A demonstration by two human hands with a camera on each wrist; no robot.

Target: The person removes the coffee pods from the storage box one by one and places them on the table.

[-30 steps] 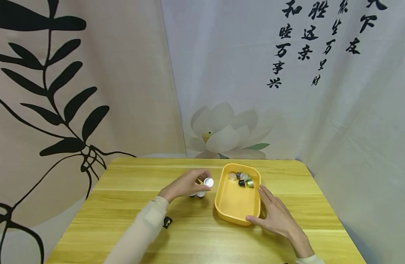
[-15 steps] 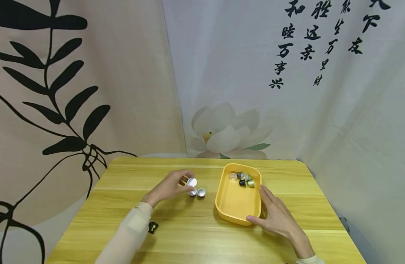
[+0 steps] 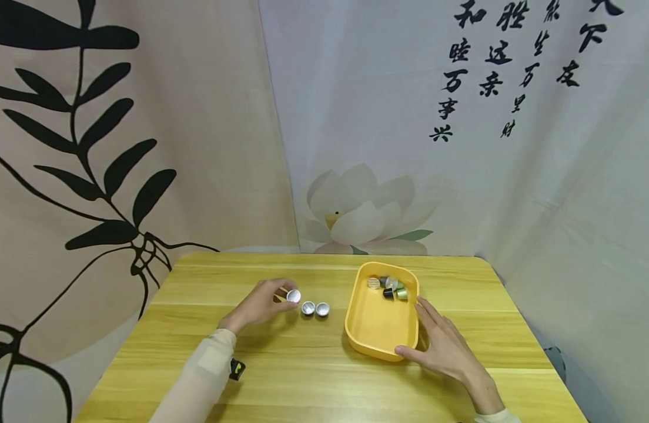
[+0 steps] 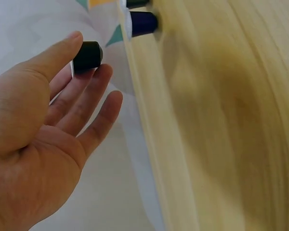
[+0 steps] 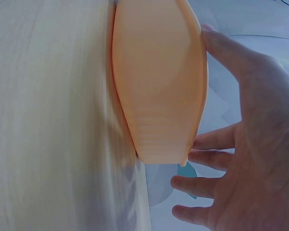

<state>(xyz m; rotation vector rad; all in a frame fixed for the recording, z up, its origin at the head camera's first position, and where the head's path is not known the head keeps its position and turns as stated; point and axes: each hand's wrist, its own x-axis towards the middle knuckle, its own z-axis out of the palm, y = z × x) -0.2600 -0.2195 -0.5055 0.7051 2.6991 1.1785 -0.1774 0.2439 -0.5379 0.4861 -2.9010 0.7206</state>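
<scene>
Left of the yellow tray [image 3: 377, 329] on the wooden table [image 3: 314, 385], I'm pinching a dark green capsule [image 4: 88, 55] with the left hand [image 3: 257, 305]. Thumb and fingertips are clamping its sides, the little finger is sticking out apart from it, and the pale lid is facing the head cam. Going by the left wrist view, I'm holding it clear of the wood.

Just right of that, a dark blue capsule [image 4: 143, 24] and another capsule [image 3: 322, 309] are standing side by side, silvery lids up. The left wrist cam is cutting most of that last one off, so I'm not calling its color.

Meanwhile the right hand [image 3: 446, 346] is resting at the tray's near right corner. Those fingers are staying straight and spread apart, with the thumb and a couple of fingertips touching the rim. Up at the tray's far end a little bunch is lying together, including a black capsule [image 3: 388, 294], a light green capsule [image 3: 402, 295] and a tan-topped capsule [image 3: 373, 283].
</scene>
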